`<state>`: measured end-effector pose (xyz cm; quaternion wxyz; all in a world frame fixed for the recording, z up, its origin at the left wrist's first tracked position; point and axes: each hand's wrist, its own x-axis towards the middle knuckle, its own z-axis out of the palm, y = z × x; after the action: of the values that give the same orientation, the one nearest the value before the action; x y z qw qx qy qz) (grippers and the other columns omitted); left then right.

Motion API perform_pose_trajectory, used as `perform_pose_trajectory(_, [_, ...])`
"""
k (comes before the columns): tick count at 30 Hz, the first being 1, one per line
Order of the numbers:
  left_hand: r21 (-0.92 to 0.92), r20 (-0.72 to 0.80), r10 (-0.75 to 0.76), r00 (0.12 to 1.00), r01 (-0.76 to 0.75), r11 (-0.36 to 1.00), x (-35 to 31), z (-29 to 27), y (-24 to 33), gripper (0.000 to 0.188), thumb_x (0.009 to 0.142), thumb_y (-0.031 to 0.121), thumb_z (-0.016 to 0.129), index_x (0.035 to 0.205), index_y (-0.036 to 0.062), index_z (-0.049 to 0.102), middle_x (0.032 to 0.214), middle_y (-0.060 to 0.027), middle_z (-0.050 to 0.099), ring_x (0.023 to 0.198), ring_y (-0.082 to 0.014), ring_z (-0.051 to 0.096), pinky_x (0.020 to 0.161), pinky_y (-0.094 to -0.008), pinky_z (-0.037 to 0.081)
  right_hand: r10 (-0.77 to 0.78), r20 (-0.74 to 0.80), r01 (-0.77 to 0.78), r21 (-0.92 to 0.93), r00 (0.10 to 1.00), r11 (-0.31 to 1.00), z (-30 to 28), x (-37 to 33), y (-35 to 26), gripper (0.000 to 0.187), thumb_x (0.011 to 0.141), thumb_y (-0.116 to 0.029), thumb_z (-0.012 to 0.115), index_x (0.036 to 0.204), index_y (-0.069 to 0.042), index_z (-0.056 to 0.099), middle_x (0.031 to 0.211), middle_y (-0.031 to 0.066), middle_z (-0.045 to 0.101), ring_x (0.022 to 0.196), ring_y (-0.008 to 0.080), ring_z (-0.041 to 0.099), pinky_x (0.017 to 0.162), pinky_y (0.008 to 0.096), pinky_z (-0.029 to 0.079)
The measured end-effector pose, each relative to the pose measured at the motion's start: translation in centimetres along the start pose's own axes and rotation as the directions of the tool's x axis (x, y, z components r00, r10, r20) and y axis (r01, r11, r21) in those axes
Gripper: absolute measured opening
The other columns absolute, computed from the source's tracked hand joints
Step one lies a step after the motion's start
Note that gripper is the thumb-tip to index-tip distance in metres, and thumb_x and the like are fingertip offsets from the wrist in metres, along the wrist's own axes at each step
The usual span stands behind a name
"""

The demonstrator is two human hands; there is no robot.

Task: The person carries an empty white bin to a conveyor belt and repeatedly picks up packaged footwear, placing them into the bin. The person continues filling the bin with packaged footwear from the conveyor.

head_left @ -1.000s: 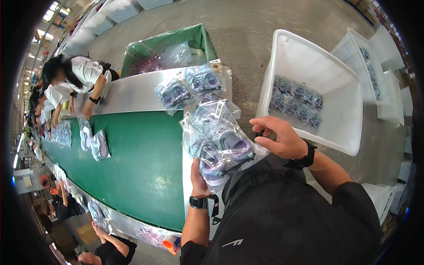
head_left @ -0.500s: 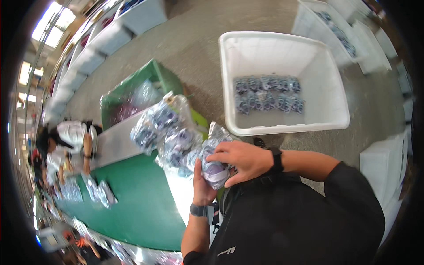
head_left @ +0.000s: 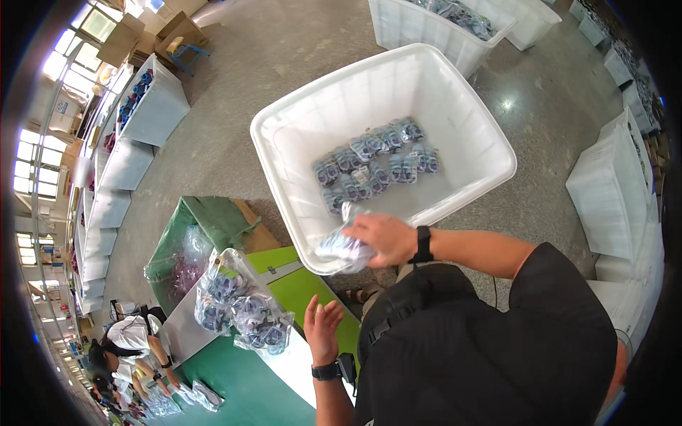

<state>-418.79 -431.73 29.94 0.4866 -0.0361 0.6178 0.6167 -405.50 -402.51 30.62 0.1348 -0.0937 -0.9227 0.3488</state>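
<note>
My right hand (head_left: pixel 389 240) grips a clear plastic bag (head_left: pixel 342 250) of pale, purplish items, blurred by motion, at the near-left rim of a large white bin (head_left: pixel 455 89). Several clear-bagged packs of blue-purple items (head_left: pixel 366 169), looking like small shoes, lie in rows on the bin's floor. My left hand (head_left: pixel 322 328) hangs in the air with its fingers apart, holding nothing. To its left, more bagged packs (head_left: pixel 245 305) are heaped at the end of the work table.
Left of the bin stands a green-lined container (head_left: pixel 213 216) with clear plastic inside. The table has a green surface (head_left: pixel 231 376); a co-worker (head_left: pixel 131 337) handles bags there. Other white bins line the left (head_left: pixel 153 106), the far side (head_left: pixel 440 32) and the right (head_left: pixel 604 192).
My right hand has carried the bag from the table end to the bin's near rim. My left hand has let go of it. The view has swung round, bringing the bin closer to the middle.
</note>
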Motion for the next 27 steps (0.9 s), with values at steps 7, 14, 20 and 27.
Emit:
perform_pose_trajectory(7, [0.316,-0.295,-0.015,0.956,0.113,0.942,-1.6,-5.1,-7.5,0.047,0.100,0.025,0.060,0.138,0.0011,0.045,0.109,-0.0135,0.067,0.092,-0.0216,0.067,0.074,-0.0315,0.055,0.339,-0.034,-0.328,-0.361,0.940,0.873,-2.6,-7.3,16.8,0.063,0.067,-0.020,0.076,0.125,-0.006,0.058,0.113,0.0158,0.057,0.105,0.0338,0.059,0.088,0.0457,0.049])
perform_pose_trajectory(14, [0.260,-0.398,-0.146,0.906,0.264,0.929,-5.5,-7.4,-11.2,0.045,0.100,0.025,0.061,0.135,0.0010,0.047,0.106,-0.0115,0.067,0.090,-0.0196,0.066,0.073,-0.0302,0.054,0.877,0.076,-0.803,-0.371,0.475,0.467,-2.2,-16.4,26.0,0.050,0.080,-0.032,0.072,0.123,-0.008,0.060,0.126,0.0185,0.056,0.118,0.0364,0.056,0.099,0.0469,0.047])
perform_pose_trajectory(20, [0.240,-0.420,-0.159,0.893,0.278,0.930,-6.0,-9.0,-11.8,0.044,0.100,0.028,0.060,0.134,0.0028,0.048,0.107,-0.0107,0.066,0.091,-0.0202,0.067,0.073,-0.0315,0.054,0.861,0.118,-0.840,-0.189,0.495,0.509,0.8,-16.5,25.8,0.055,0.085,-0.033,0.070,0.132,-0.007,0.056,0.129,0.0205,0.056,0.120,0.0378,0.054,0.103,0.0468,0.045])
perform_pose_trajectory(27, [0.114,-0.450,-0.211,0.868,0.290,0.950,-6.5,-12.2,-14.4,0.048,0.099,0.024,0.060,0.139,0.0008,0.047,0.112,-0.0143,0.066,0.098,-0.0236,0.066,0.079,-0.0333,0.055,0.675,0.090,-0.676,-0.025,0.732,0.737,5.6,-12.4,22.9,0.050,0.081,-0.033,0.074,0.120,-0.004,0.063,0.110,0.0191,0.065,0.105,0.0372,0.061,0.092,0.0467,0.049])
